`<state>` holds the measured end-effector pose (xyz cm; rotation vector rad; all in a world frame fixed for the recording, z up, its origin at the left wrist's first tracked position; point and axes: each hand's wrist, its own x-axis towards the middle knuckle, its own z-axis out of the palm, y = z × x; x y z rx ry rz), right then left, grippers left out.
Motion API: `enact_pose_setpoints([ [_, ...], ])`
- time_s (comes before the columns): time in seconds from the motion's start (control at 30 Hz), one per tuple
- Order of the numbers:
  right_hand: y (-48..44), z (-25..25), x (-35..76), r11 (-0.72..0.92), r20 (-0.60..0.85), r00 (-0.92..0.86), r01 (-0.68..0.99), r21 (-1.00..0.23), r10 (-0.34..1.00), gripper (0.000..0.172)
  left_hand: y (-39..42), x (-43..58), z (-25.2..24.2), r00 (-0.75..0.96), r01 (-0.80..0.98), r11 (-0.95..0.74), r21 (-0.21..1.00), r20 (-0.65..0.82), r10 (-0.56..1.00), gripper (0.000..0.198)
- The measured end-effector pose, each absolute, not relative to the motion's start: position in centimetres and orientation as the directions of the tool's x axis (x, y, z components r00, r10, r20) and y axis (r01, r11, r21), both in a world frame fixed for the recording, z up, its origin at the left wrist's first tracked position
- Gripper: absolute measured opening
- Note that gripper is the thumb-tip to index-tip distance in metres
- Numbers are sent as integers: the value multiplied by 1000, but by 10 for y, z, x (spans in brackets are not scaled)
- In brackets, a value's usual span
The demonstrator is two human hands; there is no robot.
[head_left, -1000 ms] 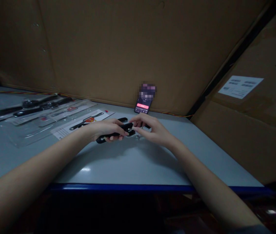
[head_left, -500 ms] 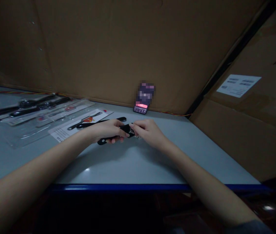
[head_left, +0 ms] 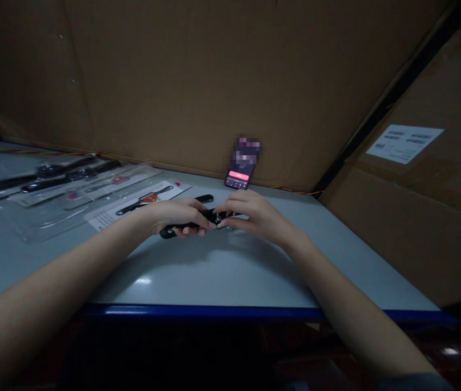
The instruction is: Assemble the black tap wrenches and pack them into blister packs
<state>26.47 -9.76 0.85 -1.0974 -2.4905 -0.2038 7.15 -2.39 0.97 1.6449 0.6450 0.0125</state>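
Note:
A black wristwatch (head_left: 210,216) with a long strap is held between both hands just above the grey table (head_left: 198,266). My left hand (head_left: 175,215) wraps round the strap, whose free end (head_left: 166,233) sticks out below the fingers. My right hand (head_left: 253,215) pinches the watch body with thumb and fingertips. A second black strap piece (head_left: 204,199) lies on the table just behind the hands.
A lit phone (head_left: 242,164) leans against the cardboard wall (head_left: 198,81) behind the hands. To the left lie a printed card with a watch (head_left: 141,203), clear plastic packs (head_left: 71,198) and more black watches (head_left: 47,172). A large cardboard box with a white label (head_left: 405,143) stands at right. The table's blue front edge (head_left: 214,311) runs across.
Both hands stay on the watch. My right fingers have gone from spread over the watch body to a closed pinch on it, and the watch has tilted slightly.

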Motion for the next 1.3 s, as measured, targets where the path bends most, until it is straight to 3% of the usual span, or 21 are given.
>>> enact_pose_setpoints([
  [0.13, -99, 7, 258, 640, 456, -581, 768, 33, 674, 29, -28, 72, 12, 849, 405, -86, 910, -340, 406, 20],
  [0.37, -101, -5, 241, 389, 385, -288, 896, -214, 877, 38, -29, 75, 10, 813, 474, -190, 860, -344, 471, 23],
  [0.57, -99, -7, 237, 399, 452, -297, 905, -147, 841, 36, -25, 75, 5, 807, 432, -179, 884, -290, 514, 19],
  [0.9, -96, 2, 260, 339, 410, -125, 795, -503, 903, 47, -29, 79, 14, 741, 325, -120, 938, -174, 649, 12],
  [0.97, -96, 3, 260, 329, 402, -147, 839, -433, 904, 45, -29, 80, 14, 739, 295, -122, 947, -146, 658, 11],
  [1.17, -95, -5, 253, 335, 465, -300, 942, 8, 833, 34, -34, 84, 11, 762, 295, -198, 935, -105, 639, 8],
  [1.3, -92, -13, 249, 294, 494, -305, 950, 103, 814, 33, -39, 89, 9, 730, 306, -213, 928, -85, 678, 8],
])
